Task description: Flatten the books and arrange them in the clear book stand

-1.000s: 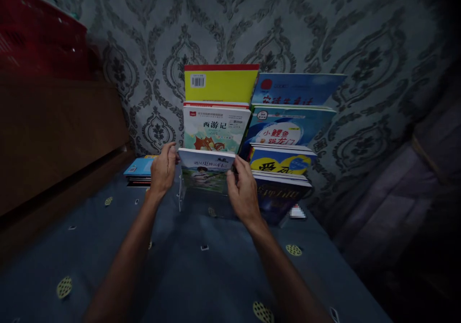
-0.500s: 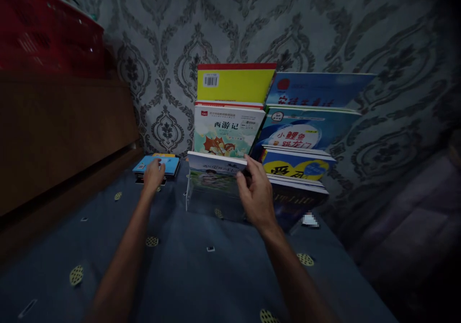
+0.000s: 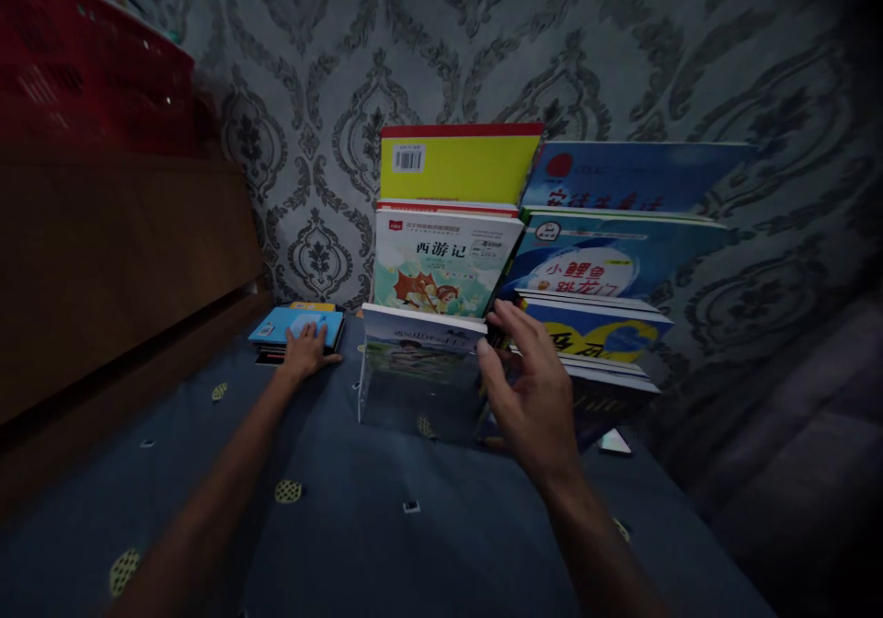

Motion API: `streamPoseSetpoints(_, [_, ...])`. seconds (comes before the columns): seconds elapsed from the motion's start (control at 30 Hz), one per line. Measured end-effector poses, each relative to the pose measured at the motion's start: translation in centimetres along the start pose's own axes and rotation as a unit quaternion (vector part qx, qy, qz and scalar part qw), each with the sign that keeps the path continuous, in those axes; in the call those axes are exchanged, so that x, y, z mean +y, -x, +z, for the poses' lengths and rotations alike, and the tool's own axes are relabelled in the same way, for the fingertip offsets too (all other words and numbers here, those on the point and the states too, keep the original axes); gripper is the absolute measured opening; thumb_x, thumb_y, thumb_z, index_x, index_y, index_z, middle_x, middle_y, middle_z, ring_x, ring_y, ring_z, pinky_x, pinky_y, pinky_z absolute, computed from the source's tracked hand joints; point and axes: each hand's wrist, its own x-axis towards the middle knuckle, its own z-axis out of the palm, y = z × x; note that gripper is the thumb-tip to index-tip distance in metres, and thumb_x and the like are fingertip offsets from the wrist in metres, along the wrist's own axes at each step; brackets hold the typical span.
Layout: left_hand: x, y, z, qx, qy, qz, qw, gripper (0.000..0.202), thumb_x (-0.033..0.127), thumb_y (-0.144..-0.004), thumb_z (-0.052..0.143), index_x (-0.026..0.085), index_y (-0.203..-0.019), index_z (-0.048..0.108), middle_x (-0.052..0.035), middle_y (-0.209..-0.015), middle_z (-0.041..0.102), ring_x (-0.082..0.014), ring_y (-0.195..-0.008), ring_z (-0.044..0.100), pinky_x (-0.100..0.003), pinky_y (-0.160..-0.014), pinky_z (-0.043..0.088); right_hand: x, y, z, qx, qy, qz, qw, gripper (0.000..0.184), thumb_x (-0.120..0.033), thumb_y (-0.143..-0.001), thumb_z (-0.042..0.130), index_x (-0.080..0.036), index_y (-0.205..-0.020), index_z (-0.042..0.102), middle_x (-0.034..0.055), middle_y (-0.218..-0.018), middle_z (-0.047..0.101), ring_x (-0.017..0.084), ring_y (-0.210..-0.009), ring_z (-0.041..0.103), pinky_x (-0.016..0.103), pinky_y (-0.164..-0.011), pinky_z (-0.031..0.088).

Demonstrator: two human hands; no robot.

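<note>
My left hand (image 3: pixel 305 351) rests on a small stack of books at the left, its fingers spread over the top blue book (image 3: pixel 280 324) and its thumb out to the right. My right hand (image 3: pixel 534 393) is half curled with thumb and fingers apart, by the upper right corner of the front book (image 3: pixel 420 351) in a clear stepped rack (image 3: pixel 360 402). Whether its thumb touches that book I cannot tell. Behind the front book stand a pale green book (image 3: pixel 441 264) and a yellow book with a red edge (image 3: pixel 459 163).
Right of these, blue books (image 3: pixel 621 259) stand in tiers, with a yellow-and-blue book (image 3: pixel 600 324) and a dark book (image 3: pixel 613 397) in front. A phone-like object (image 3: pixel 613 441) lies at their right. A red basket (image 3: pixel 103 66) sits on a brown wooden cabinet (image 3: pixel 124 259). Patterned wallpaper (image 3: pixel 317 140) is behind.
My left hand has settled flatter onto the stack, fingers spreading. My right hand has drawn back slightly to the right from the front book's corner. The view has shifted a little closer.
</note>
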Motion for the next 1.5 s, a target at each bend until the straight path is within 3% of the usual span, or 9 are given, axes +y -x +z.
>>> streamPoseSetpoints(0.13, [-1.7, 1.1, -0.4, -0.017, -0.022, 0.022, 0.999, 0.073, 0.049, -0.09, 0.057, 0.016, -0.15, 0.032, -0.0254, -0.154, 0.036, -0.0391, -0.144, 0.03, -0.07, -0.109, 0.022, -0.8, -0.2, -0.4, 0.008, 0.005, -0.006, 1.0, 0.04, -0.029, -0.094, 0.056, -0.026, -0.134, 0.058, 0.0126, -0.136, 0.057, 0.026, -0.122, 0.059, 0.041, -0.086, 0.062])
streamPoseSetpoints(0.33, [-3.6, 2.3, -1.7, -0.022, -0.031, 0.059, 0.998, 0.051, 0.02, -0.089, 0.054, 0.017, -0.139, 0.047, -0.0201, -0.138, 0.056, -0.0312, -0.126, 0.055, -0.044, -0.102, 0.043, -3.4, 0.0, -1.3, 0.034, -0.007, -0.032, 0.999, 0.036, -0.028, -0.095, 0.055, -0.028, -0.13, 0.061, 0.0097, -0.136, 0.058, 0.026, -0.124, 0.058, 0.043, -0.089, 0.061])
streamPoseSetpoints(0.47, [-4.0, 3.6, -2.3, -0.012, -0.024, 0.079, 0.997, 0.048, 0.011, -0.088, 0.049, 0.016, -0.136, 0.051, -0.02, -0.135, 0.058, -0.03, -0.125, 0.057, -0.041, -0.102, 0.044, -5.2, 0.6, -1.6, 0.022, -0.049, -0.051, 0.997, 0.035, -0.022, -0.096, 0.053, -0.027, -0.13, 0.06, 0.0088, -0.129, 0.063, 0.025, -0.114, 0.064, 0.042, -0.086, 0.061])
streamPoseSetpoints(0.7, [-4.3, 10.1, -1.5, -0.036, -0.006, 0.126, 0.991, 0.053, 0.006, -0.091, 0.042, 0.016, -0.142, 0.047, -0.016, -0.149, 0.048, -0.0276, -0.139, 0.045, -0.043, -0.113, 0.036, -6.6, 5.1, 3.7, -0.151, -0.111, -0.118, 0.975, 0.039, -0.011, -0.096, 0.046, -0.022, -0.131, 0.058, 0.0093, -0.121, 0.068, 0.02, -0.115, 0.064, 0.039, -0.099, 0.055])
streamPoseSetpoints(0.87, [-5.3, 15.8, -0.5, -0.045, 0.034, 0.181, 0.982, 0.062, 0.003, -0.087, 0.043, 0.019, -0.147, 0.043, -0.0127, -0.153, 0.043, -0.0261, -0.143, 0.04, -0.048, -0.117, 0.033, -4.6, 11.7, 8.5, -0.337, -0.046, -0.11, 0.934, 0.044, -0.013, -0.094, 0.046, -0.018, -0.136, 0.055, 0.0164, -0.143, 0.053, 0.028, -0.131, 0.054, 0.045, -0.105, 0.052])
streamPoseSetpoints(0.97, [-6.1, 18.6, -0.3, -0.042, 0.06, 0.211, 0.975, 0.065, 0.002, -0.086, 0.042, 0.021, -0.148, 0.041, -0.0106, -0.154, 0.043, -0.0239, -0.144, 0.038, -0.049, -0.119, 0.029, -3.3, 14.7, 9.5, -0.371, -0.032, -0.089, 0.924, 0.042, -0.017, -0.097, 0.044, -0.02, -0.138, 0.053, 0.0153, -0.148, 0.05, 0.028, -0.135, 0.05, 0.049, -0.107, 0.048])
streamPoseSetpoints(1.13, [-5.8, 23.7, -1.1, -0.039, 0.115, 0.284, 0.951, 0.074, -0.001, -0.085, 0.04, 0.027, -0.153, 0.032, -0.0066, -0.157, 0.039, -0.0214, -0.147, 0.032, -0.052, -0.122, 0.023, -3.0, 16.9, 9.2, -0.384, -0.029, -0.055, 0.921, 0.039, -0.022, -0.1, 0.041, -0.02, -0.137, 0.054, 0.0139, -0.148, 0.05, 0.027, -0.135, 0.049, 0.05, -0.11, 0.045])
streamPoseSetpoints(1.33, [-3.6, 29.8, -4.0, -0.074, 0.178, 0.372, 0.908, 0.085, -0.004, -0.085, 0.036, 0.035, -0.157, 0.012, -0.0022, -0.162, 0.028, -0.0206, -0.149, 0.027, -0.055, -0.122, 0.018, -3.4, 18.3, 7.4, -0.423, -0.039, -0.058, 0.904, 0.04, -0.03, -0.1, 0.045, -0.018, -0.137, 0.055, 0.0143, -0.145, 0.053, 0.026, -0.135, 0.049, 0.048, -0.112, 0.043])
streamPoseSetpoints(1.5, [-1.6, 31.7, -5.5, -0.087, 0.242, 0.435, 0.863, 0.079, 0.0, -0.091, 0.039, 0.036, -0.156, 0.013, -0.0017, -0.158, 0.037, -0.0185, -0.148, 0.03, -0.054, -0.123, 0.017, -2.7, 19.3, 5.3, -0.43, -0.041, -0.07, 0.899, 0.04, -0.033, -0.1, 0.047, -0.019, -0.135, 0.057, 0.0132, -0.143, 0.056, 0.025, -0.135, 0.049, 0.047, -0.113, 0.041])
